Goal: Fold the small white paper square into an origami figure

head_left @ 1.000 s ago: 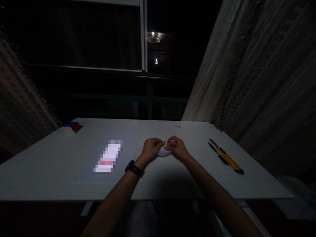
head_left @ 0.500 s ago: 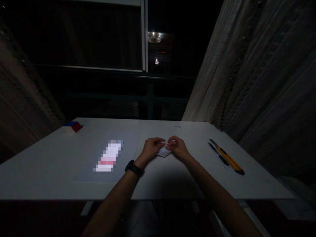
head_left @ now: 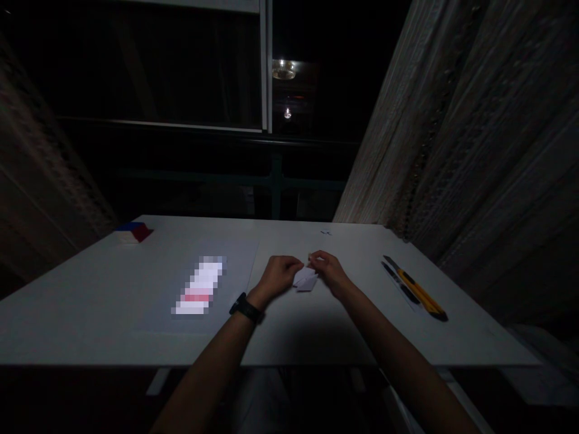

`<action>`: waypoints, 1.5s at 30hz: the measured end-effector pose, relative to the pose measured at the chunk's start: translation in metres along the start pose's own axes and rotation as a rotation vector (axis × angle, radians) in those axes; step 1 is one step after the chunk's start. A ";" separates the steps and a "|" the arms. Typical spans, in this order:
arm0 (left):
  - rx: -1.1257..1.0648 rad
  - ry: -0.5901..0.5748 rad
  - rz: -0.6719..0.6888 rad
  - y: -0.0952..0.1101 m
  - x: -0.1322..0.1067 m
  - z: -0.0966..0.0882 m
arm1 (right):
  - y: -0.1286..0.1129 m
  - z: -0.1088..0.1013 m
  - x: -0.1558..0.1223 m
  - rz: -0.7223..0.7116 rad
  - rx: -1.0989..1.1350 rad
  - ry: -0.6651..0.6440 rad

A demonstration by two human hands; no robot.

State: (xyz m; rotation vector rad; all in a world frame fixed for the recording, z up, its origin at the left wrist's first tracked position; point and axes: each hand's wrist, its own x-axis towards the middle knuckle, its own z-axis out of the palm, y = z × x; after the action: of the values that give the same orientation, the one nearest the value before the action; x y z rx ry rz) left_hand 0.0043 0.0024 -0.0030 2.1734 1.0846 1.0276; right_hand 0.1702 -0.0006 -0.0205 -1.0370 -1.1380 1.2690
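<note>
A small folded piece of white paper (head_left: 306, 279) is between my hands near the middle of the table. From the left, my left hand (head_left: 281, 272) pinches its edge between thumb and fingers; a dark watch (head_left: 246, 307) is on that wrist. Opposite it, my right hand (head_left: 329, 271) has its fingers bent and closed at the paper's upper right side. My fingertips hide the paper's top part, so its full shape does not show.
On the white table (head_left: 280, 343), a yellow box cutter (head_left: 420, 294) and a dark pen (head_left: 401, 281) lie at right. A lit, blurred-out screen (head_left: 199, 286) rests on a large sheet at left. A cube puzzle (head_left: 132, 232) sits far left; small dark bits (head_left: 325, 232) lie at the back.
More of the folded paper shows below my fingers, and its outline looks different. My right fingers have shifted slightly; my left fingers are closer together.
</note>
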 end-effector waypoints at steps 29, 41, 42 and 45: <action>-0.125 -0.035 -0.102 -0.001 0.001 0.004 | 0.005 0.005 -0.005 -0.173 -0.257 -0.087; 0.129 -0.049 0.135 0.004 -0.001 0.002 | -0.005 0.000 -0.007 -0.096 -0.119 -0.212; 0.134 -0.057 0.134 0.003 -0.001 0.002 | -0.004 0.000 -0.007 -0.094 -0.132 -0.213; 0.150 -0.100 0.147 0.004 -0.001 0.003 | -0.003 0.002 -0.007 -0.097 -0.158 -0.194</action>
State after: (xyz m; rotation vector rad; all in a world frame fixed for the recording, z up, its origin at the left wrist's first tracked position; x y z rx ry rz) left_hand 0.0076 -0.0006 -0.0023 2.4280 0.9965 0.9144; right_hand 0.1690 -0.0075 -0.0178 -0.9758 -1.4396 1.2377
